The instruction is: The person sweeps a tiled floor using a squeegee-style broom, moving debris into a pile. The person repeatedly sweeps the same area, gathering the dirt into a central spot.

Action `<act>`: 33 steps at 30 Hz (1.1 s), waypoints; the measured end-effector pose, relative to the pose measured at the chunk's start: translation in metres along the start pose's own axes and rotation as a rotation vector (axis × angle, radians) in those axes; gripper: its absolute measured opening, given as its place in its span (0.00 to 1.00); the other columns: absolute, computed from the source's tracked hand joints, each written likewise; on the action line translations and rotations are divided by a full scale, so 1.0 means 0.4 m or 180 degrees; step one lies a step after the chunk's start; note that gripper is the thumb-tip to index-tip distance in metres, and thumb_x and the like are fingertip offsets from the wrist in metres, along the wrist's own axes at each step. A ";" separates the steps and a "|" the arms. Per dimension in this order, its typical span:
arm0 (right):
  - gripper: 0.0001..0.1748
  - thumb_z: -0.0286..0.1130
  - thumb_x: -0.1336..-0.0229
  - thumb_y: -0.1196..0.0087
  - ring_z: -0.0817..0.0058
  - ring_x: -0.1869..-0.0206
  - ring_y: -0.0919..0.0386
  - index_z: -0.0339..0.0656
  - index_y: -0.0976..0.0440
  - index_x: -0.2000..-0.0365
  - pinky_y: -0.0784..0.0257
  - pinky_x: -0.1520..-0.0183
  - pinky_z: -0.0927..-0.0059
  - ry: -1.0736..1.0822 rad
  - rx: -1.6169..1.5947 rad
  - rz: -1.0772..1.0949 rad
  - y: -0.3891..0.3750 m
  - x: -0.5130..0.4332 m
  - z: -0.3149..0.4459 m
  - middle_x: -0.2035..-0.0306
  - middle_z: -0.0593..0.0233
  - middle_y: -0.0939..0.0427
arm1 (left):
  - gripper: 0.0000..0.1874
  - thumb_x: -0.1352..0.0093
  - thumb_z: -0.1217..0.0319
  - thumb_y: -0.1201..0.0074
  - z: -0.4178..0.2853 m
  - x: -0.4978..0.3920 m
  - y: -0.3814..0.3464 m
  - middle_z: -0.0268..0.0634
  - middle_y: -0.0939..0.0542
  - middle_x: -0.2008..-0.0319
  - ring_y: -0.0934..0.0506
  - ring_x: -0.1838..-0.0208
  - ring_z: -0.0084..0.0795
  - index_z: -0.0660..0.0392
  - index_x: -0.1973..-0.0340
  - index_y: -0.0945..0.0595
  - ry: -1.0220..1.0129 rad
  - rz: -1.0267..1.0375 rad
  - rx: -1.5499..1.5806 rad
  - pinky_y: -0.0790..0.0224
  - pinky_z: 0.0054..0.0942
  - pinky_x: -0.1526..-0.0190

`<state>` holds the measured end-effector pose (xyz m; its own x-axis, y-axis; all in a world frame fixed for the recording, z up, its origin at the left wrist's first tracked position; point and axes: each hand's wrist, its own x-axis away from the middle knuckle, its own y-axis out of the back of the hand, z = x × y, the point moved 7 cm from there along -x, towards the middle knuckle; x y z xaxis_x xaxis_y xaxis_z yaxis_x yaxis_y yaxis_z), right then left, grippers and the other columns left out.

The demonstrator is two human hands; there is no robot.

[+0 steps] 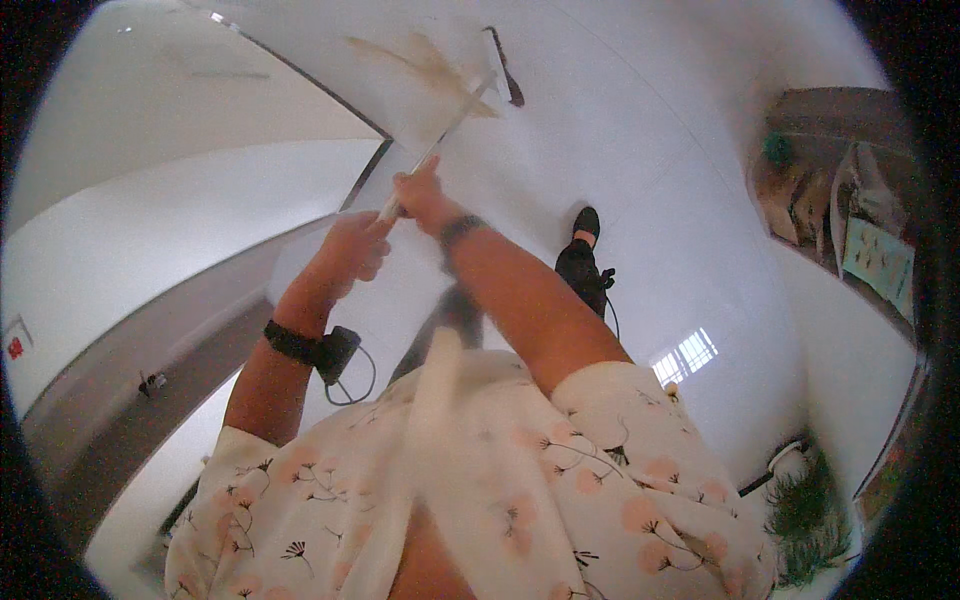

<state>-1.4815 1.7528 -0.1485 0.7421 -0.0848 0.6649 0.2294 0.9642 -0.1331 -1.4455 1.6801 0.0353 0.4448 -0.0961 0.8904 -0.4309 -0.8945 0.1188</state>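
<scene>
Both hands grip the pale handle [463, 109] of a long-handled floor broom. My left hand [355, 251] closes round its near end. Farther along the handle, just above and to the right, my right hand [425, 196] holds it with a finger laid along the shaft. The handle slants up to the right to the broom head [502, 67], a pale bar with dark bristles, which is on the glossy white floor. Left of the head, a blurred tan patch [427, 64] shows on the floor; I cannot tell what it is.
A white wall or panel with a dark edge [300, 71] borders the floor at the left. To the right stands a shelf or cabinet holding a pale green patterned box [877, 259] and other items. A green plant [806, 517] is at the lower right. A black shoe [586, 222] is on the floor.
</scene>
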 end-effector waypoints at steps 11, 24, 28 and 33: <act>0.05 0.28 0.42 0.56 0.73 0.72 0.26 0.39 0.31 0.71 0.30 0.73 0.68 -0.1108 -0.1646 -0.1165 0.631 0.331 -0.223 0.71 0.60 0.25 | 0.13 0.33 0.64 0.53 0.104 -0.139 -0.556 0.53 0.21 0.70 0.22 0.63 0.54 0.61 0.66 0.20 -0.2216 0.1466 -0.3710 0.31 0.49 0.62; 0.10 0.27 0.52 0.42 0.58 0.59 0.26 0.47 0.23 0.65 0.32 0.56 0.48 0.2526 0.2975 0.0927 0.252 0.250 0.063 0.67 0.56 0.24 | 0.13 0.29 0.64 0.57 -0.074 -0.087 -0.230 0.50 0.20 0.72 0.23 0.68 0.52 0.58 0.63 0.21 -0.2567 0.0838 -0.4009 0.30 0.47 0.64; 0.07 0.30 0.51 0.44 0.57 0.59 0.26 0.54 0.23 0.69 0.37 0.58 0.39 0.2317 0.3391 0.1276 0.040 0.154 0.141 0.69 0.59 0.23 | 0.17 0.27 0.61 0.57 -0.144 -0.001 -0.041 0.51 0.21 0.75 0.26 0.75 0.50 0.61 0.61 0.21 -0.1588 -0.0112 -0.3154 0.32 0.44 0.67; 0.09 0.27 0.58 0.38 0.58 0.65 0.22 0.45 0.26 0.72 0.31 0.60 0.52 0.2130 0.0850 0.1752 0.031 0.043 0.246 0.72 0.59 0.21 | 0.16 0.28 0.62 0.56 -0.253 0.016 -0.028 0.55 0.22 0.75 0.26 0.73 0.53 0.65 0.63 0.23 -0.1315 -0.0833 -0.2854 0.31 0.44 0.66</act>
<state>-1.5277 1.7879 -0.0664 0.9337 0.3574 -0.0195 -0.3578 0.9307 -0.0753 -1.5171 1.7337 0.0841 0.7724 -0.2392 0.5884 -0.6350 -0.2691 0.7242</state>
